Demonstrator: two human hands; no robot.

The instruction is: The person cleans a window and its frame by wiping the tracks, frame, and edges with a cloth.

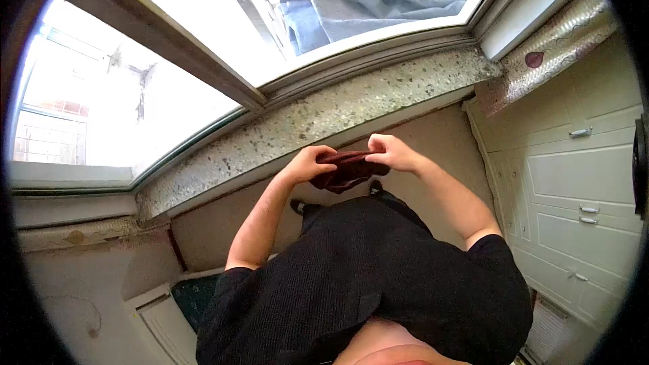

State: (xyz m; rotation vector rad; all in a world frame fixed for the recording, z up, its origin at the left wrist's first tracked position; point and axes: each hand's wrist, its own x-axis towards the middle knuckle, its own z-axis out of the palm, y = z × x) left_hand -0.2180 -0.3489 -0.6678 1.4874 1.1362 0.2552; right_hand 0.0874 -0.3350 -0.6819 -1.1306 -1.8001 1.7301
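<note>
A dark reddish-brown cloth (pixel 348 170) hangs bunched between my two hands, in front of my body and close to the window sill. My left hand (pixel 309 165) pinches its left end, thumb on the near side. At the other end, my right hand (pixel 392 153) has its fingers closed on the upper right edge. The lower part of the cloth droops in loose folds between them. Its exact kind does not show.
A speckled stone sill (pixel 324 118) runs across under the framed window (pixel 365 61). Beyond the glass lies a grey-blue cover (pixel 378 0). White cabinets (pixel 581 182) with metal handles stand on the right. A white-framed piece (pixel 162 324) is at lower left.
</note>
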